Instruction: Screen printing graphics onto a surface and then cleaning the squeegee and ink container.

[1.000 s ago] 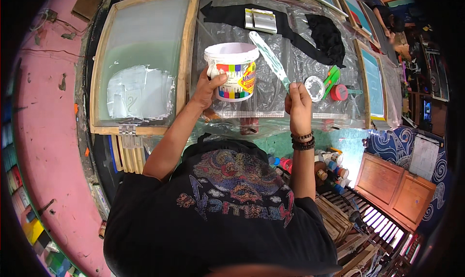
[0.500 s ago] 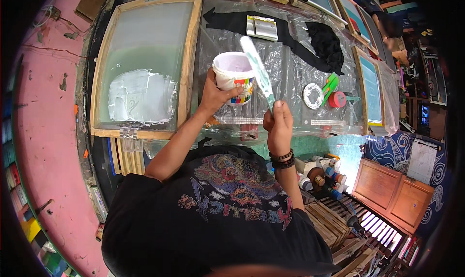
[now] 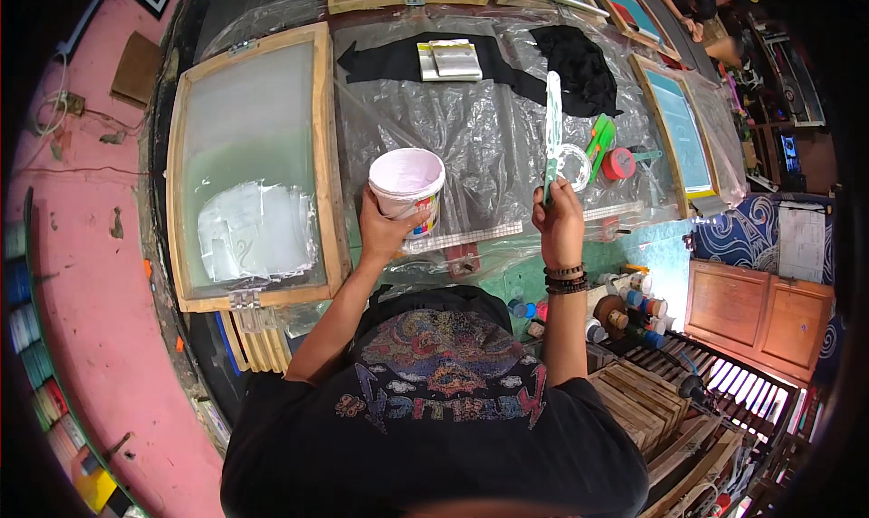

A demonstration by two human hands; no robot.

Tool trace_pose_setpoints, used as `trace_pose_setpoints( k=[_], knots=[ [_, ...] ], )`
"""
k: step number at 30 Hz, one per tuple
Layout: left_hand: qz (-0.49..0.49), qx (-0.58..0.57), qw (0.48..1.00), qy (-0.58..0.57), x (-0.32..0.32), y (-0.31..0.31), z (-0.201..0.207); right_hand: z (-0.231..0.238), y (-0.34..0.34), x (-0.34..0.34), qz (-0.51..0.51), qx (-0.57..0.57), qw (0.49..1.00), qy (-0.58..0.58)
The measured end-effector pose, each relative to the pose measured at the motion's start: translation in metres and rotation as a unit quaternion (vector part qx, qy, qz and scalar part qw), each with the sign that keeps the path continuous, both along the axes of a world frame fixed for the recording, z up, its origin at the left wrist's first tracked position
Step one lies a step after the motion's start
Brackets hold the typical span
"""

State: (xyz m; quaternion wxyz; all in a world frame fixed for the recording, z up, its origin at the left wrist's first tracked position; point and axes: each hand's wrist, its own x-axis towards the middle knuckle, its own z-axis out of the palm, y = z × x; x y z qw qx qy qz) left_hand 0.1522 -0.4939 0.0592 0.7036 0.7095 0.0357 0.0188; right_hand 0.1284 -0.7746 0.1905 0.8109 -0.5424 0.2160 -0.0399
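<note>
My left hand (image 3: pixel 384 231) is wrapped round a white plastic tub (image 3: pixel 406 178) with a colourful label, held over the table's front edge. White paste coats the tub's inner wall; its depth cannot be made out. To the right, my right hand (image 3: pixel 561 219) grips the green handle of a spatula (image 3: pixel 553 119). The spatula stands upright, apart from the tub, its blade smeared with white. At the left lies a wood-framed printing screen (image 3: pixel 326 156) with a patch of white ink (image 3: pixel 258 233) spread over its near half.
Plastic sheeting (image 3: pixel 489 129) covers the table. On it lie black cloth (image 3: pixel 575 65), a metal-and-white block (image 3: pixel 450 60), a white-smeared round lid (image 3: pixel 574 165), a green tool (image 3: pixel 599 139) and a red round object (image 3: pixel 619 163). More screens (image 3: pixel 674 129) stand at the right and back. Someone's arm (image 3: pixel 693 24) shows far right.
The spatula has moved right, away from the tub, and turned from leaning left to upright. The tub has come lower in view and slightly left. My view has shifted too.
</note>
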Motion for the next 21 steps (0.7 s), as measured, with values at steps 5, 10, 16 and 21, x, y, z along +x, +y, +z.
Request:
trace_pose_setpoints(
  k=[5,10,16,21],
  knots=[
    [0.035,0.090,0.994,-0.043,0.026,-0.021,-0.013,-0.017,-0.050,0.007,-0.014,-0.040,0.998,0.044],
    [0.056,0.132,0.985,-0.095,0.057,-0.044,-0.014,-0.038,-0.112,0.022,-0.010,-0.125,0.991,0.056],
    [0.083,0.201,0.969,-0.118,0.090,-0.054,-0.033,-0.045,-0.160,0.073,0.003,-0.227,0.971,0.069],
    [0.126,0.206,0.966,-0.094,0.088,-0.064,-0.040,-0.067,-0.137,0.124,0.113,-0.201,0.970,0.072]
  ],
)
